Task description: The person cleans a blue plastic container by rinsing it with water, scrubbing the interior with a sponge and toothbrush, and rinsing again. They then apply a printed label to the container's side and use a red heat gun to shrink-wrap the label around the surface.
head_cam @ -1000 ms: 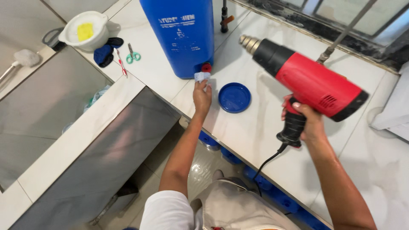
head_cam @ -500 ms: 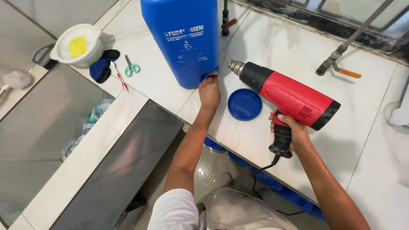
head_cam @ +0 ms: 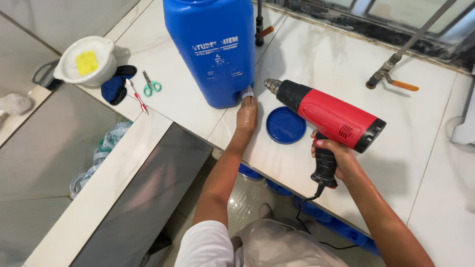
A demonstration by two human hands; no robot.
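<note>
A white tiled counter (head_cam: pixel 163 106) runs under a window ledge, and I am looking down on it from above. On it stands a big blue water jug (head_cam: pixel 210 47), upright, with a small spout at its bottom edge. My left hand (head_cam: pixel 247 114) is stretched out to that spout and pinches a pale sleeve or seal (head_cam: pixel 246 92) that sits over it; the fingers are closed narrowly on it. My right hand (head_cam: pixel 330 154) is wrapped fully around the black handle of a red heat gun (head_cam: pixel 329 114), whose metal nozzle points at the spout from just beside it, not touching. A round blue lid (head_cam: pixel 286 125) lies flat on the counter between the two hands, off any opening.

As far as I can judge, the sleeve is already placed on the spout and the gun is aimed. Whether heating has begun I cannot tell; the sleeve looks loose rather than shrunk tight, so the shrinking appears left to do.

Further left lie green scissors (head_cam: pixel 152 87) and a white bowl (head_cam: pixel 89 62) with a yellow sponge.
</note>
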